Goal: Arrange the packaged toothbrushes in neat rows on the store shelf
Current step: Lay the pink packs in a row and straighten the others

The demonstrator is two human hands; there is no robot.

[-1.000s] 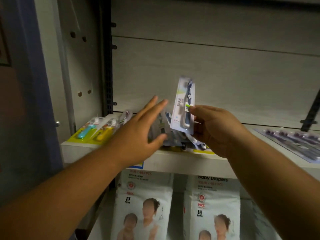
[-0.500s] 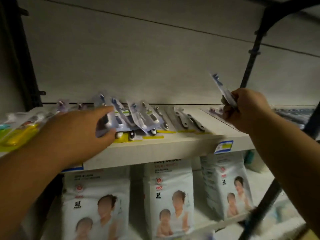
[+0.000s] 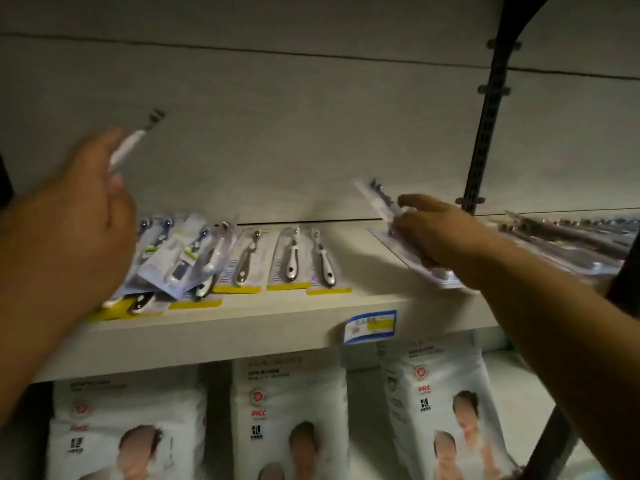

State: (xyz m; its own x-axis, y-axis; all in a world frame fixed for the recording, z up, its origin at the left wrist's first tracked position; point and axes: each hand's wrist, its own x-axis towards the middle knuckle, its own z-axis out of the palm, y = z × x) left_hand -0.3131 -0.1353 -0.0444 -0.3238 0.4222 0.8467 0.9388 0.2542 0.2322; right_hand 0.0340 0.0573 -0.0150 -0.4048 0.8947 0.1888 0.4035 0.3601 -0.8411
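Your left hand (image 3: pixel 76 220) is gripping a pack (image 3: pixel 133 143) by its lower end, raised above the shelf (image 3: pixel 242 327). Your right hand (image 3: pixel 440 233) is pinching a second pack (image 3: pixel 379 199), tilted, low over the shelf's right part. These packs are probably light, flat and rather stiff, with slippery plastic fronts, so the card edge is looking like the best hold. On the shelf a loose pile (image 3: pixel 180 261) is lying at the left, and beside it neat packs (image 3: pixel 294 258) are showing white-handled brushes over yellow strips.
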